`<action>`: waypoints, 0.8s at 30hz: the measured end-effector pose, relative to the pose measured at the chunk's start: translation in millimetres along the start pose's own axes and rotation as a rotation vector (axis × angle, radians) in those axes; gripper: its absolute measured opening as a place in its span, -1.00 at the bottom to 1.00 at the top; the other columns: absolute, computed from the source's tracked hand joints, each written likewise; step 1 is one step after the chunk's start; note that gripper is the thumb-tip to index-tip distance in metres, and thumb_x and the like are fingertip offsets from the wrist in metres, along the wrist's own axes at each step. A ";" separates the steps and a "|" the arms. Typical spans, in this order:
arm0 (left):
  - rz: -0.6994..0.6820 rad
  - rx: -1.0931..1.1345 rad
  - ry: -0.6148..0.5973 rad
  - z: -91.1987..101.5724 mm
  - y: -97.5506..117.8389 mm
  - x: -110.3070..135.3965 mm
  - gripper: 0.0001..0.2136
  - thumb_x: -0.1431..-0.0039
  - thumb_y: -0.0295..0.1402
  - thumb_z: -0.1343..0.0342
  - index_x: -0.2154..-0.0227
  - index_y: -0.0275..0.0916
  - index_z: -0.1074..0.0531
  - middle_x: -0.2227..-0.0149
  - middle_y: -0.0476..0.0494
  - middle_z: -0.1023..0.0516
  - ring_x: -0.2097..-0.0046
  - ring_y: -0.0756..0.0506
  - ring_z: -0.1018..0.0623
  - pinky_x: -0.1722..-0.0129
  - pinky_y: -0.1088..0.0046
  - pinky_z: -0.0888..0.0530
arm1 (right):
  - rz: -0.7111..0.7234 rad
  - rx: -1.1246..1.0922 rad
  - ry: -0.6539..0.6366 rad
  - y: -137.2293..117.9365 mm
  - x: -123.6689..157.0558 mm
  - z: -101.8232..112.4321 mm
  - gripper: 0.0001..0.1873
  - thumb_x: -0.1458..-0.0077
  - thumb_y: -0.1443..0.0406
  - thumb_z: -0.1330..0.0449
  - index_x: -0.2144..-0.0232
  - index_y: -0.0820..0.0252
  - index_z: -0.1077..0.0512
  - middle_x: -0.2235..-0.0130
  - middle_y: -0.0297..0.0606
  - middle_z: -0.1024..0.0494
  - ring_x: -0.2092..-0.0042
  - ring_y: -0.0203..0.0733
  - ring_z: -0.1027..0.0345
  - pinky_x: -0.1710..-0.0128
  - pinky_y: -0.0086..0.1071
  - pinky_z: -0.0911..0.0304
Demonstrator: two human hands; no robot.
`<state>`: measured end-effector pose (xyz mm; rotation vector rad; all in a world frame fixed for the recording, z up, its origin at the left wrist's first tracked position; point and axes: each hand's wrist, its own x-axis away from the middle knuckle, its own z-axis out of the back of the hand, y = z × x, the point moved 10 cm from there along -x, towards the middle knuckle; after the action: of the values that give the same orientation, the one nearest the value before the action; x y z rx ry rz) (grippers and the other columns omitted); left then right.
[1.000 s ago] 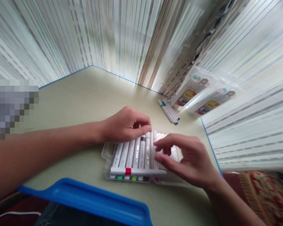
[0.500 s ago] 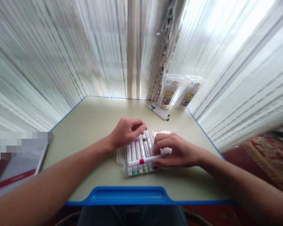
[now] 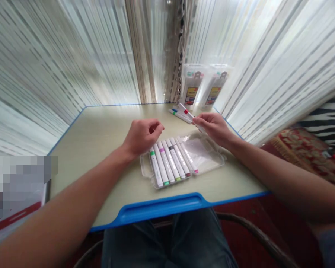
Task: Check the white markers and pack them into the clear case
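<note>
My right hand (image 3: pixel 213 128) grips a white marker with a red band (image 3: pixel 185 111) near one end. It holds the marker at the back right, over a small group of white markers (image 3: pixel 178 116) with green and blue bands. My left hand (image 3: pixel 145 136) is curled closed at the upper left of an opened clear plastic case (image 3: pixel 206 154), with nothing visible in its fingers. Several white markers (image 3: pixel 171 163) with coloured bands and ends lie side by side in the case's left half. Their upper left ends are partly behind my left hand.
Two clear packages with labels, one (image 3: pixel 192 87) beside the other (image 3: pixel 213 87), stand at the table's back right corner. The pale tabletop (image 3: pixel 100 130) has a blue rim with a molded tray (image 3: pixel 162 208) at the front. String curtains (image 3: pixel 100 56) hang behind.
My right hand has carried the red-banded marker up and right, from across the case to the group at the back. My left hand stays curled by the case. The camera view has shifted.
</note>
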<state>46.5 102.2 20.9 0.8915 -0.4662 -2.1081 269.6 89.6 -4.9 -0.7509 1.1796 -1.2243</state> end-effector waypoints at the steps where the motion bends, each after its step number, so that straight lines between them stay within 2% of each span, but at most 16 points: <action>1: -0.017 -0.007 -0.004 -0.5 1.5 0.1 -0.75 -0.22 -0.30 -0.09 0.39 -0.33 -0.61 0.51 -0.11 -0.58 0.50 0.01 -0.43 0.46 0.49 -0.27 | -0.041 -0.048 0.011 6.3 0.5 -0.3 -0.65 0.01 0.07 -0.36 0.55 0.25 -0.48 0.63 -0.44 -0.27 0.58 -0.41 -0.01 0.59 -0.42 0.15; 5: -0.083 -0.022 -0.029 -1.7 6.8 0.1 -0.78 -0.21 -0.35 -0.10 0.45 -0.31 -0.58 0.55 -0.06 -0.53 0.52 0.02 -0.41 0.46 0.48 -0.25 | -0.047 -0.054 -0.011 7.0 7.6 -8.5 -0.61 -0.10 0.01 -0.27 0.52 0.20 -0.44 0.60 -0.42 -0.30 0.59 -0.38 -0.05 0.60 -0.43 0.06; 7: -0.107 -0.030 -0.021 0.9 9.0 -0.1 -0.79 -0.21 -0.36 -0.11 0.46 -0.31 -0.57 0.55 -0.06 -0.52 0.51 0.02 -0.42 0.45 0.48 -0.25 | -0.022 -0.008 -0.035 -0.8 12.9 -12.5 -0.60 -0.11 0.00 -0.27 0.48 0.21 -0.46 0.59 -0.41 -0.33 0.59 -0.38 -0.06 0.61 -0.44 0.07; 10: -0.116 -0.018 0.022 7.9 13.0 0.8 -0.78 -0.24 -0.34 -0.09 0.43 -0.30 -0.56 0.52 -0.07 -0.54 0.49 0.01 -0.44 0.43 0.47 -0.29 | 0.094 0.107 -0.070 -22.5 21.4 -17.3 -0.61 -0.16 0.03 -0.26 0.49 0.22 -0.44 0.57 -0.36 -0.41 0.58 -0.38 -0.12 0.60 -0.46 0.01; 14: -0.032 0.154 0.028 10.0 13.7 3.6 -0.77 -0.31 -0.26 -0.05 0.20 -0.31 -0.53 0.46 -0.07 -0.57 0.46 0.00 -0.49 0.42 0.49 -0.37 | 0.181 0.200 -0.183 -41.1 31.9 -29.3 -0.69 -0.25 0.11 -0.20 0.41 0.21 -0.43 0.59 -0.37 -0.45 0.59 -0.37 -0.22 0.57 -0.48 -0.10; 16: 0.021 0.262 0.016 8.3 12.6 5.2 -0.70 -0.32 -0.23 -0.05 0.02 -0.33 -0.45 0.43 -0.07 -0.56 0.45 0.00 -0.50 0.43 0.49 -0.40 | 0.252 0.278 -0.225 -50.1 36.7 -34.6 -0.71 -0.28 0.15 -0.18 0.41 0.21 -0.43 0.62 -0.40 -0.40 0.59 -0.38 -0.20 0.57 -0.49 -0.11; 18: 0.039 0.346 0.008 6.7 13.2 6.4 -0.64 -0.32 -0.21 -0.08 -0.06 -0.33 -0.40 0.41 -0.06 -0.55 0.46 0.01 -0.49 0.45 0.50 -0.41 | 0.329 0.355 -0.235 -58.2 40.3 -37.5 -0.72 -0.28 0.18 -0.18 0.42 0.22 -0.44 0.63 -0.43 -0.35 0.60 -0.40 -0.13 0.59 -0.49 -0.06; 24: 0.054 0.480 0.021 4.9 11.2 8.2 -0.79 -0.29 -0.27 -0.15 0.14 -0.29 -0.52 0.40 -0.09 -0.56 0.48 0.05 -0.44 0.46 0.53 -0.41 | 0.437 0.422 -0.226 -67.2 42.5 -40.8 -0.76 -0.25 0.21 -0.22 0.40 0.25 -0.49 0.62 -0.45 -0.34 0.60 -0.43 -0.10 0.59 -0.51 -0.05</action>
<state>45.1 89.0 27.2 1.1494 -1.0013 -1.9652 207.3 39.2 34.7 -0.2834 0.8045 -0.9454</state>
